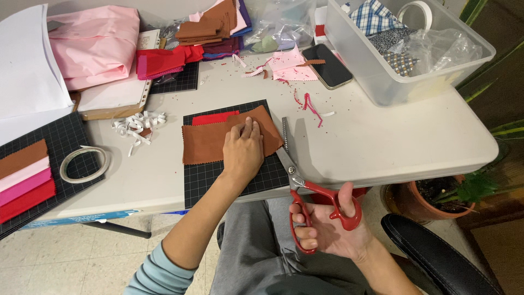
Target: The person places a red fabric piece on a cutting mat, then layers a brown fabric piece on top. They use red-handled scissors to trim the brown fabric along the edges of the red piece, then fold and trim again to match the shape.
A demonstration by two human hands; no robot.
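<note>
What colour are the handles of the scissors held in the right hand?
Red handles on the pinking scissors, gripped by the right hand; clearest in the head view.

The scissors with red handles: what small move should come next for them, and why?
Probably bring the open blades onto the right edge of the brown fabric. The right hand holds the scissors beside that edge, not yet on the cloth, while the left hand presses the fabric flat on the black grid mat.
</note>
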